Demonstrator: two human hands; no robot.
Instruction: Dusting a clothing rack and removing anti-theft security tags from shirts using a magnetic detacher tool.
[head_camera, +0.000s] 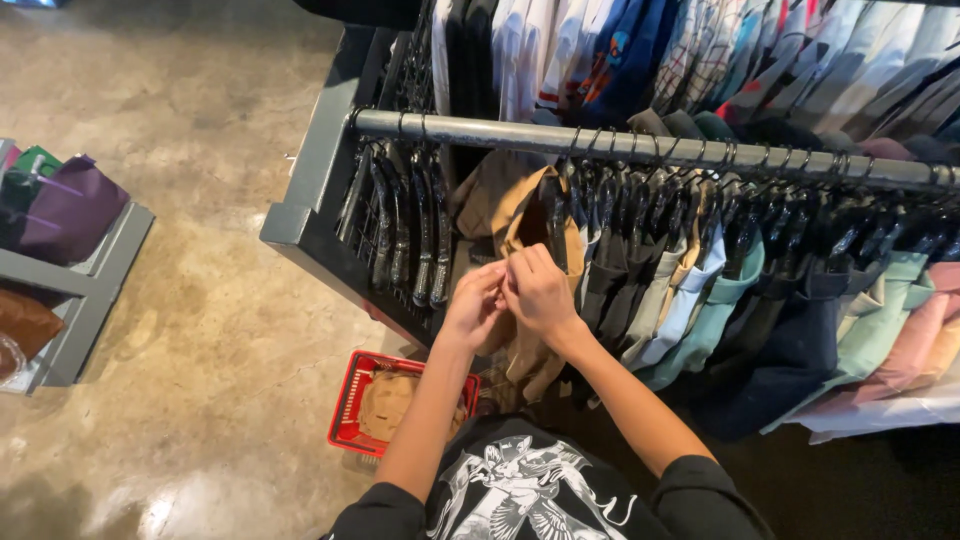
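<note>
left hand (472, 308) and right hand (538, 290): fingers pinching tan soft fabric garment (520, 225) | place: hanging on grey metal rail (480, 131), left end | handling: likely light, limp; grip near black hanger (553, 210); red basket (352, 390) near

Both hands (515, 295) work close together at a tan garment (530, 230). Directly above them runs the metal rail (620, 145); packed shirts (720, 300) block the right. Empty hangers (410, 225) crowd the left. Below, open floor (200, 330) surrounds a red basket (345, 410).
</note>
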